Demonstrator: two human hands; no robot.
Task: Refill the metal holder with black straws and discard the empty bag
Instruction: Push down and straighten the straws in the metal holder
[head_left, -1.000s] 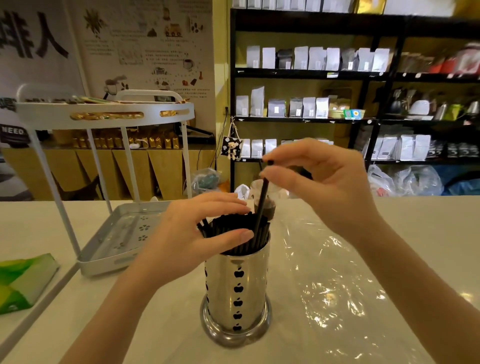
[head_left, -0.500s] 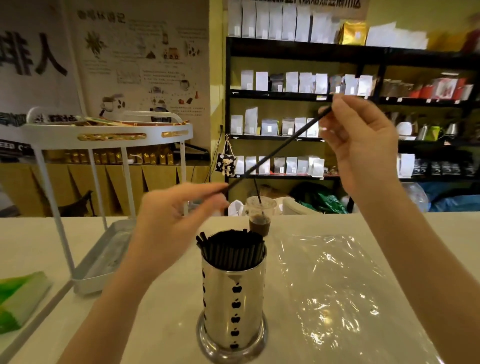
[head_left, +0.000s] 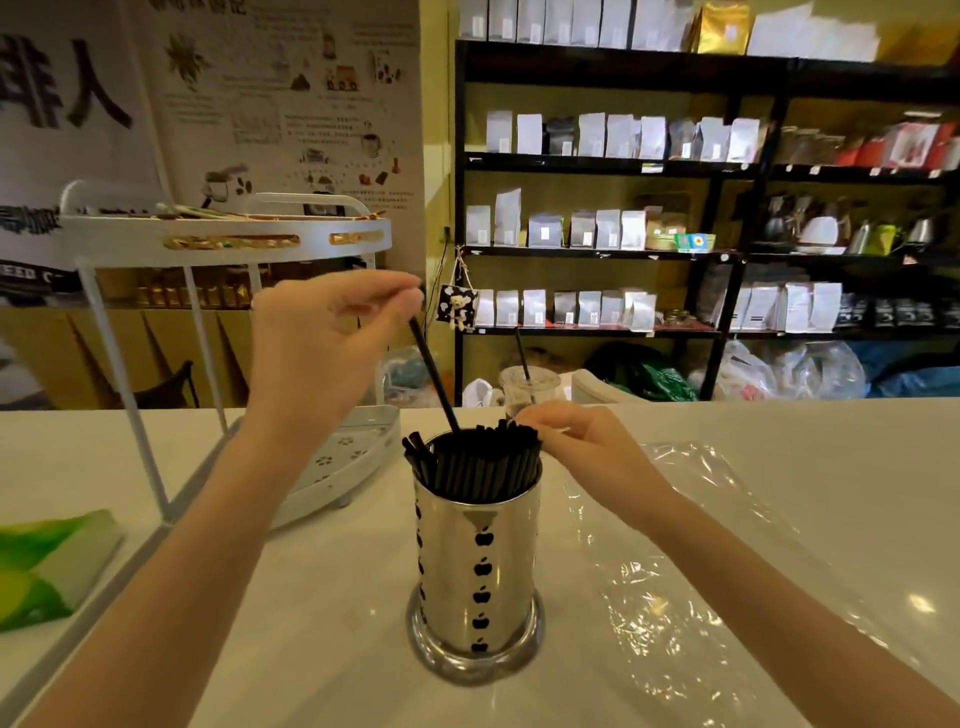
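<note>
Left hand (head_left: 322, 348): fingertips pinched on the upper end of a single black straw (head_left: 434, 384), raised above the holder. The straw slants down and to the right from the fingers, its lower end entering the left-rear part of the opening.

Metal holder (head_left: 480, 561): upright on the white counter (head_left: 311, 597), below and to the right of the left fingers, directly left of the right fingers. It is packed with black straws (head_left: 475, 460), several of them fanned out over the left rim.

Right hand (head_left: 582, 447): fingers curled at the right rim, tips touching the straw tops; whether they grip any straw cannot be told.

Empty bag (head_left: 691, 561): clear plastic, lying flat and crumpled on the counter, to the right of and below the right wrist, held by neither hand.

A lidded drink cup (head_left: 530, 392) stands behind the holder, just beyond the right fingertips.

Assessment: the refill step is in hand and appears near its end; this looks like one of the last straws. The next move calls for lowering the straw into a gap, releasing it, levelling the bundle, then gathering the bag for discard, which is not yet begun.
</note>
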